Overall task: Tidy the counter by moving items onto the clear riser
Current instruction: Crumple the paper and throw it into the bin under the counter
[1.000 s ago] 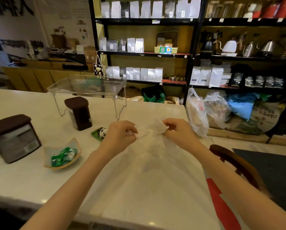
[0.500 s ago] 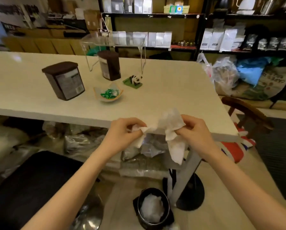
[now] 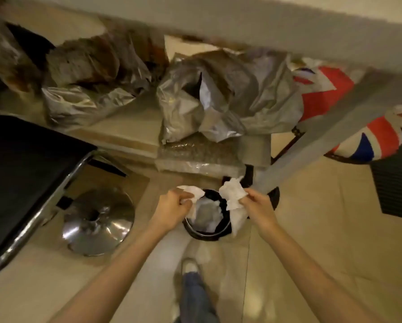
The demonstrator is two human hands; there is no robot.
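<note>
I look straight down at the floor. My left hand [image 3: 173, 206] and my right hand [image 3: 255, 202] each grip part of a crumpled white paper towel [image 3: 233, 198], held just above a small round black waste bin [image 3: 207, 231]. White crumpled paper lies inside the bin. Only the underside edge of the white counter [image 3: 288, 22] shows along the top. The clear riser and the counter items are out of view.
A black stool seat [image 3: 25, 173] with a chrome base [image 3: 98, 220] stands to the left. Silver foil bags [image 3: 218, 96] lie on a low ledge under the counter. The grey table leg [image 3: 323, 141] slants at right, beside a flag-patterned cushion [image 3: 367, 127]. My foot [image 3: 190, 269] is below.
The view has tipped from the countertop down to the floor. Both hands carried the paper towel off the counter and lowered it over the waste bin.
</note>
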